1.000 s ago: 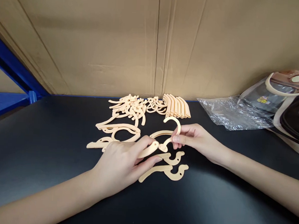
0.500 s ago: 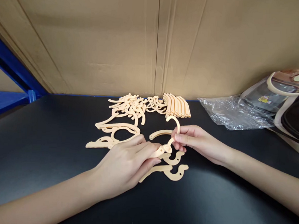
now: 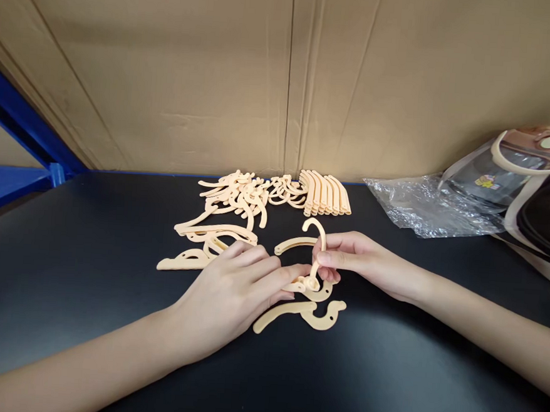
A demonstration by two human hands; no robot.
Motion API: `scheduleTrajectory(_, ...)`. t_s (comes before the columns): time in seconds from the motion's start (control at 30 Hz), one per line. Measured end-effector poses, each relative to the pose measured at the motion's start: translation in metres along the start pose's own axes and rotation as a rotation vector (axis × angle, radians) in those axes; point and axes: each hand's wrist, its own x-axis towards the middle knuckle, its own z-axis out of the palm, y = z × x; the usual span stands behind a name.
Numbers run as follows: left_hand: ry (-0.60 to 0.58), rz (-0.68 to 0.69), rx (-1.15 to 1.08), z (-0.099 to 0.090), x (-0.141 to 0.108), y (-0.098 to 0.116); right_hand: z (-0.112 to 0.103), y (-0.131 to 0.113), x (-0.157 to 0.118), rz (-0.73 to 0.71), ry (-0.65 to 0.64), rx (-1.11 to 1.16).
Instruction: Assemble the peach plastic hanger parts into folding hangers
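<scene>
Between the thumb and fingers of my right hand (image 3: 347, 255) is a cream plastic hanger hook (image 3: 320, 237), its curved end pointing up and left. The round base of the hook meets the end of a cream hanger arm (image 3: 296, 287), which my left hand (image 3: 236, 291) pinches; most of that arm is hidden under the hand. Just below lies a flat swan-shaped hanger piece (image 3: 326, 316) with a curved arm (image 3: 279, 310) joined at its left. Behind my hands a short curved arm piece (image 3: 294, 244) rests on the table.
Left of my hands lie several hanger pieces (image 3: 184, 261). Farther back are a heap of loose hooks (image 3: 240, 194) and a neat stack of arm pieces (image 3: 325, 194). Clear plastic bags (image 3: 416, 206) and a bottle with a strap (image 3: 503, 168) stand at right on the black table (image 3: 385, 377).
The hook and the arm end have moved slightly down, and the hook has turned a little. My left hand has flattened lower over the arm. Both hands keep their grip.
</scene>
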Motion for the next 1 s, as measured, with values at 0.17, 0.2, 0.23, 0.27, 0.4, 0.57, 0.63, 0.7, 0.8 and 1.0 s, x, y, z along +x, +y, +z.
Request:
scheduleTrajectory(0.17,-0.014,0.039,0.009,0.0009,-0.0013,-0.0007,0.0041,-0.0008,-0.0005,-0.005,0.008,0.016)
scheduleTrajectory(0.2,-0.016,0.046,0.01,0.0012,-0.0018,-0.0009,0.0049,-0.0011,-0.0006,-0.011,0.013,0.02)
scheduleTrajectory(0.23,-0.02,0.05,0.012,0.0016,-0.0022,-0.0011,0.0055,-0.0013,-0.0007,-0.017,0.021,0.022)
scheduleTrajectory(0.27,-0.023,0.05,0.015,0.0019,-0.0026,-0.0012,0.006,-0.0014,-0.0009,-0.021,0.03,0.023)
scheduleTrajectory(0.4,-0.027,0.039,0.034,0.0025,-0.0026,-0.0014,0.0068,-0.0014,-0.0021,-0.029,0.079,0.003)
scheduleTrajectory(0.57,-0.019,0.044,0.047,0.0024,-0.0022,-0.002,0.0077,-0.0014,-0.0046,-0.079,0.128,-0.063)
scheduleTrajectory(0.63,-0.011,0.043,0.047,0.0023,-0.0024,-0.002,0.008,-0.0011,-0.005,-0.093,0.137,-0.07)
scheduleTrajectory(0.7,-0.016,0.04,0.047,0.0022,-0.0022,-0.0018,0.0078,-0.0006,-0.0049,-0.096,0.145,-0.069)
scheduleTrajectory(0.8,-0.02,0.04,0.056,0.0026,-0.0012,-0.0012,0.0069,0.0001,-0.0043,-0.091,0.154,-0.081)
scheduleTrajectory(1.0,-0.01,0.044,0.079,0.0033,-0.0004,-0.0005,0.0061,0.0001,-0.0034,-0.071,0.167,-0.099)
